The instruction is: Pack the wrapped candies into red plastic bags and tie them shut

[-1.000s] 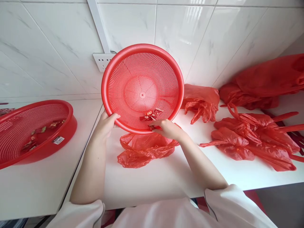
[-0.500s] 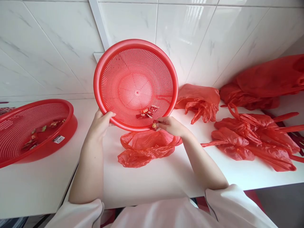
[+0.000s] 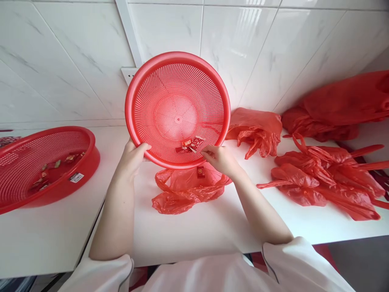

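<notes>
A round red mesh basket (image 3: 178,109) is tilted up toward me, and a few red-wrapped candies (image 3: 191,145) lie at its lower side. My left hand (image 3: 133,156) grips its lower left rim, thumb over the edge. At the lower right rim is my right hand (image 3: 217,158), its fingers bent near the candies; whether they hold anything is hidden. Below the basket, an open red plastic bag (image 3: 188,190) lies on the white table (image 3: 182,235). One small dark red candy (image 3: 201,172) shows at the bag's opening, just under the rim.
To the left, a second red basket (image 3: 88,162) holds several wrapped candies. Red plastic bags (image 3: 322,174) lie at the right, with another bag (image 3: 255,125) by the wall and a large red bag (image 3: 343,101) in the back right corner. A socket (image 3: 129,74) is on the tiled wall.
The candy that was at my right fingertips is now out of them, lower, at the bag's opening. The basket and my left hand have shifted slightly right.
</notes>
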Motion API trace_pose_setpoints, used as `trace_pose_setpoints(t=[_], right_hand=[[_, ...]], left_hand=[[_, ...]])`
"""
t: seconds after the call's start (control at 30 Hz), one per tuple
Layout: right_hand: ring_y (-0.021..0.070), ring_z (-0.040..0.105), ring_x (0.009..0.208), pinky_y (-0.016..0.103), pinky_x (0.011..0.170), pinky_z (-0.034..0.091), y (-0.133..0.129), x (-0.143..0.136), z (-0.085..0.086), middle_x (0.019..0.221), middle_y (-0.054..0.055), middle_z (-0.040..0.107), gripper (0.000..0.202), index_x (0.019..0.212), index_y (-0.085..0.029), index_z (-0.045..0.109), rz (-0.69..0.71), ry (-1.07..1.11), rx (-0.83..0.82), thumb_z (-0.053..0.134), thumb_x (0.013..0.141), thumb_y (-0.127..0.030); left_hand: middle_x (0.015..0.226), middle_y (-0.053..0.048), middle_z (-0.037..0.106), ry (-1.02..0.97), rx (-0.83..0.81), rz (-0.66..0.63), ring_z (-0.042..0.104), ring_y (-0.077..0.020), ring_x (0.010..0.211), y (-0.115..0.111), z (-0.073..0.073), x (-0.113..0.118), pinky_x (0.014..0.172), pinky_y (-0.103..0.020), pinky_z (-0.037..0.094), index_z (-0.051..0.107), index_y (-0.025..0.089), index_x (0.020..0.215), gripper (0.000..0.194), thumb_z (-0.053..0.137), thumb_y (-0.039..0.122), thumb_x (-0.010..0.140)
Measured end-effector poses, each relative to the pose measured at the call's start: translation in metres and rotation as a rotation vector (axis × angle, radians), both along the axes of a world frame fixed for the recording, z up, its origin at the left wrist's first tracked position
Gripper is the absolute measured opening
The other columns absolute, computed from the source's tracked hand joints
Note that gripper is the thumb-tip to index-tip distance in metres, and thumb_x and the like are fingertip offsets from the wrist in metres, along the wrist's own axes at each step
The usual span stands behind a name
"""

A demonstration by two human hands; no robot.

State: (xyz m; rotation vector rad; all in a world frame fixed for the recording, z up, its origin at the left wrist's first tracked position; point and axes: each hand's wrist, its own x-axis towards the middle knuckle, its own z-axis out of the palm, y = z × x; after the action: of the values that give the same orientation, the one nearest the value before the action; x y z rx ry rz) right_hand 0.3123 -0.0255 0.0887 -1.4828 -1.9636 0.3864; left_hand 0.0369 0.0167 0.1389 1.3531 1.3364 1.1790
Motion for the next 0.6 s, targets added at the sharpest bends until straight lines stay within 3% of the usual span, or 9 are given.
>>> trace_pose_setpoints(t=[0.13,0.23,0.3,0.37,0.5,0.6], right_hand=[[0.0197,0.064,0.099,0.034,0.09,0.047,0.001,-0.009,-0.007,0.109,0.008,0.069,0.031,0.114,-0.02,0.063,0.126,-0.052,0.118,0.041,0.097,-0.031],[0.0276,0.048,0.129,0.053,0.114,0.021,0.001,-0.017,-0.018,0.136,0.015,0.055,0.047,0.133,-0.015,0.053,0.128,-0.234,0.135,0.039,0.098,-0.042],[0.0313,0.039,0.136,0.06,0.115,0.003,0.001,-0.021,-0.023,0.141,0.019,0.049,0.057,0.137,-0.011,0.048,0.107,-0.316,0.112,0.037,0.097,-0.05],[0.0313,0.041,0.135,0.06,0.115,-0.005,0.001,-0.02,-0.022,0.137,0.019,0.053,0.059,0.136,-0.011,0.05,0.15,-0.316,0.083,0.037,0.096,-0.052],[0.0293,0.053,0.124,0.06,0.116,-0.003,0.0,-0.01,-0.008,0.124,0.01,0.064,0.052,0.131,-0.022,0.056,0.324,-0.185,0.071,0.057,0.087,-0.049],[0.0254,0.063,0.108,0.059,0.115,0.016,0.0,-0.006,0.0,0.114,0.004,0.07,0.038,0.123,-0.028,0.063,0.382,-0.031,0.027,0.062,0.086,-0.037]], left_hand=[[0.089,-0.004,0.06,-0.003,-0.015,-0.072,0.06,-0.0185,0.076,-0.008,0.001,0.01,0.061,-0.03,0.055,0.058,0.021,0.089,0.02,0.061,0.023,0.07],[0.09,-0.005,0.059,-0.024,-0.022,-0.137,0.06,-0.0188,0.079,-0.013,-0.001,0.018,0.063,-0.031,0.056,0.059,0.02,0.089,0.018,0.06,0.024,0.072],[0.094,-0.005,0.06,-0.044,-0.006,-0.117,0.061,-0.02,0.081,-0.014,-0.002,0.022,0.062,-0.031,0.056,0.058,0.022,0.095,0.025,0.059,0.023,0.071],[0.098,-0.006,0.06,-0.062,0.023,-0.067,0.062,-0.0211,0.083,-0.014,-0.004,0.024,0.06,-0.031,0.055,0.057,0.023,0.102,0.033,0.059,0.023,0.069],[0.098,-0.006,0.061,-0.1,0.031,-0.017,0.063,-0.022,0.083,-0.01,-0.003,0.021,0.059,-0.03,0.055,0.057,0.023,0.104,0.037,0.059,0.024,0.067],[0.096,-0.005,0.062,-0.117,0.04,0.022,0.063,-0.0209,0.081,-0.006,-0.002,0.015,0.06,-0.03,0.054,0.057,0.024,0.1,0.036,0.06,0.023,0.065]])
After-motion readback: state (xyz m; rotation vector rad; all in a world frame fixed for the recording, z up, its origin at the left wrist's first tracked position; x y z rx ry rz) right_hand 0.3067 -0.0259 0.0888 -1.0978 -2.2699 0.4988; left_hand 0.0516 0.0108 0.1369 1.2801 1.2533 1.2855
